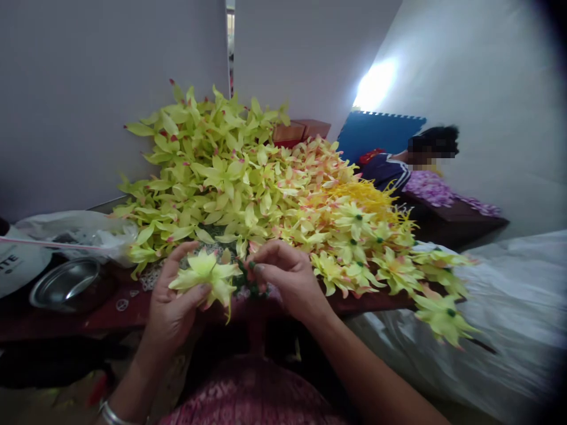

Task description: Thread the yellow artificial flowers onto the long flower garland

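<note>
In my left hand (170, 301) is a pale yellow-green artificial flower (208, 274), with the thumb across its petals and the fingers behind. Just to its right, my right hand (287, 277) pinches a small dark green piece (251, 265) between thumb and fingertips. The flower and the green piece are apart. More small dark green pieces lie under the right fingertips, partly hidden. Behind both hands rises a large heap of yellow-green petals (212, 171). Assembled flowers with green centres (358, 218) lie to the right of my right hand.
Left on the dark red table (119, 319) stand a metal bowl (66, 286) and a clear plastic bag (97, 233). Yellow strands (363, 198) and pink-tipped petals (319, 159) lie at the right. A person (390, 168) sits beyond, beside purple petals (429, 188). White sheeting (509, 295) covers the right side.
</note>
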A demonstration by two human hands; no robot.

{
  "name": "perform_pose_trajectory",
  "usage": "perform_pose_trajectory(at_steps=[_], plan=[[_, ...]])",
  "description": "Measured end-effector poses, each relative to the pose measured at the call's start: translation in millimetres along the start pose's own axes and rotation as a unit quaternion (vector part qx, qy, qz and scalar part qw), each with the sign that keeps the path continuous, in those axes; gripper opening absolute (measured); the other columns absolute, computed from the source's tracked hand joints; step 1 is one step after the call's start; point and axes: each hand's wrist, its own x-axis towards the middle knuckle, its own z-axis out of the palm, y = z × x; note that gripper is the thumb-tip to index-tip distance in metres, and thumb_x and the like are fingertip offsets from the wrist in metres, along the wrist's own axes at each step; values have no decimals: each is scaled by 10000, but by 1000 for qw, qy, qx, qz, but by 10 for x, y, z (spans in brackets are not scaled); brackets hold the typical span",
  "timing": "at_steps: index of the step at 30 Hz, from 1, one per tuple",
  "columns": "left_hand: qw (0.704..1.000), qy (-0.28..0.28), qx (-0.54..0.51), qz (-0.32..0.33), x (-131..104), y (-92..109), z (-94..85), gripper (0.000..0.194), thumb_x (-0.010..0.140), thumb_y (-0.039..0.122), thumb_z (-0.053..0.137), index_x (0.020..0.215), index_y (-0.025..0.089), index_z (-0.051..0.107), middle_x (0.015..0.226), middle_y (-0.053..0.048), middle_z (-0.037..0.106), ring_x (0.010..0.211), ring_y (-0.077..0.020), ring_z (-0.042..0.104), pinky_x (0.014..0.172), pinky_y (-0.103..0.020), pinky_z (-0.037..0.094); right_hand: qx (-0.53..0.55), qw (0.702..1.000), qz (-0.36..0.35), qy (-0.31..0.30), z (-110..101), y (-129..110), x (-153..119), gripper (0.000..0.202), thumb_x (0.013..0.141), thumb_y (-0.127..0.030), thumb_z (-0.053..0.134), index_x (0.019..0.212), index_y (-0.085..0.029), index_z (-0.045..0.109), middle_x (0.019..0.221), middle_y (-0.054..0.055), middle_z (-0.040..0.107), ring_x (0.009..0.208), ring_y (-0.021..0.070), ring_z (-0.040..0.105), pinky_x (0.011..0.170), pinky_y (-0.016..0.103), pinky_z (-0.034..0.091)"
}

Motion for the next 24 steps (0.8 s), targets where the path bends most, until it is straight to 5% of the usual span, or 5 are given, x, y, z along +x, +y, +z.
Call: perform_pose_trajectory(at_steps=[5, 19, 24], plan=[[1000, -1, 23, -10, -24, 2, 12, 604, 591, 116, 737, 1148, 240, 539, 852, -16, 629, 648, -130, 597, 520, -178, 484, 134, 990, 7, -35, 49, 108, 28, 145, 718, -205, 650, 859, -211, 686, 711, 0, 663, 555, 93, 548, 481, 206, 417], [998, -22, 62, -18, -48, -4, 15, 581, 607, 154, 740, 1144, 249, 539, 724, 10, 611, 486, -89, 491, 414, -161, 400, 91, 987, -117, 66, 239, 99, -14, 123, 669, -220, 733, 787, -241, 709, 741, -14, 709, 677, 125, 643, 645, 248, 531], [997, -27, 70, -15, -52, -11, -1, 570, 620, 162, 735, 1148, 255, 539, 711, 19, 593, 482, -80, 472, 423, -158, 390, 61, 987, -139, 58, 273, 161, -6, 137, 689, -185, 716, 805, -258, 714, 810, -13, 711, 761, 129, 639, 718, 250, 509]])
